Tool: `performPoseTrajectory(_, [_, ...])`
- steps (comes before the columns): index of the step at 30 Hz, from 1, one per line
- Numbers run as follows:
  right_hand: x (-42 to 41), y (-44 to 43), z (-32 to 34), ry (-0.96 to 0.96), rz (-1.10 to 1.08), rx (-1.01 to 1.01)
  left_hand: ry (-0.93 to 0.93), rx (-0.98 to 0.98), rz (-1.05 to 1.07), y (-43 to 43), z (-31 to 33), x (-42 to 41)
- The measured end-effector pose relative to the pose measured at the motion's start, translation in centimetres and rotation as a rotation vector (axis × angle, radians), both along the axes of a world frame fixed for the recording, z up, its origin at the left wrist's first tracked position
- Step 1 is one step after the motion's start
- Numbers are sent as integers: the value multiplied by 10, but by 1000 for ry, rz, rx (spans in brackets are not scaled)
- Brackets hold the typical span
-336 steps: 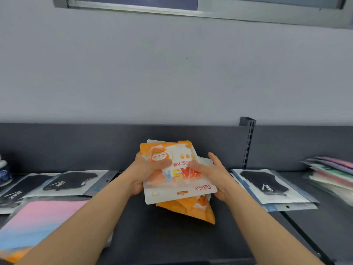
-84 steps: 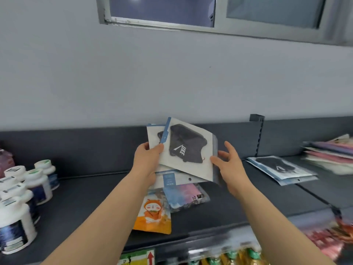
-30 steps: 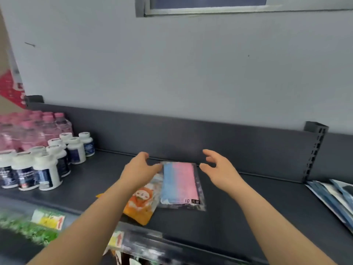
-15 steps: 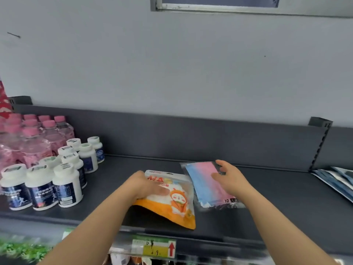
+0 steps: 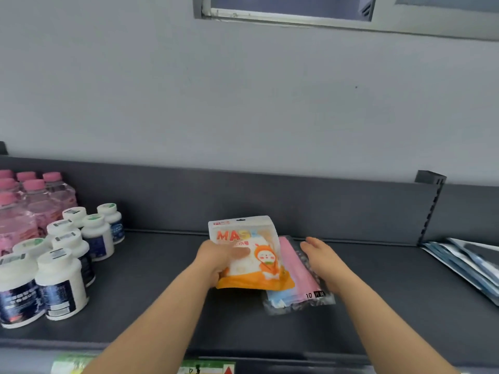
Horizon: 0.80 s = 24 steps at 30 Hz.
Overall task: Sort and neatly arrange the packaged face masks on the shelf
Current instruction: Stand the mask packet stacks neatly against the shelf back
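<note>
Lifted off the shelf (image 5: 167, 292) since half a second ago, the orange mask pack (image 5: 251, 255) now stands nearly upright in the left hand (image 5: 218, 261), printed face to the camera and hang-hole edge at 12 o'clock. The thumb lies across its front and the other fingers curl behind, so the hand is clamped on the pack's left side, at its 9 o'clock. Its lower right corner overlaps the left edge of the pink-and-blue mask pack (image 5: 294, 276), which lies flat on the shelf with its long side running from 12 to 6 o'clock.

The right hand (image 5: 321, 259) has slid from the top of that flat pack to its right edge, at 3 o'clock. Its fingers are straight and together, pointing to 11 o'clock, touching the wrapper and gripping nothing.

Bare shelf lies at 9 o'clock of the orange pack up to the white bottles (image 5: 62, 282), with pink bottles (image 5: 32, 203) behind them. At 3 o'clock, more bare shelf reaches a fanned pile of blue-and-white packs (image 5: 464, 261). The back panel (image 5: 310, 203) rises just behind at 12 o'clock. Both forearms come in from 6 o'clock over the shelf's front edge, bare and slightly converging.
</note>
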State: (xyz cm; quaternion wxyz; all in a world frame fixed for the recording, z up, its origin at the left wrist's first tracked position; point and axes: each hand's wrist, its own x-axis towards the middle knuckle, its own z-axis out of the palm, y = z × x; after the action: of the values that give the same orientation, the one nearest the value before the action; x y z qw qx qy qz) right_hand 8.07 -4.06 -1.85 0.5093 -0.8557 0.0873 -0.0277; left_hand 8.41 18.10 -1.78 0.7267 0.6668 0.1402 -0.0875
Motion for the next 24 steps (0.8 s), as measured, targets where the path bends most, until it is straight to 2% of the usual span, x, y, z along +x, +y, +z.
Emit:
performPoseTrajectory(4, [2, 2, -7, 96, 7, 262, 51, -68, -95, -28, -4, 5])
performPoseTrajectory(8, [-2, 0, -1, 91, -13, 375, 42, -124, -120, -37, -3, 8])
performPoseTrajectory(13, [-17, -18, 14, -19, -94, 397, -36, -236, -187, -52, 11, 8])
performPoseTrajectory(16, [-30, -38, 18, -68, -168, 338, -77, -279, -267, -73, 22, 7])
performPoseTrajectory(24, [-86, -113, 32, -183, -339, 374, -131, -225, -385, -159, 30, -9])
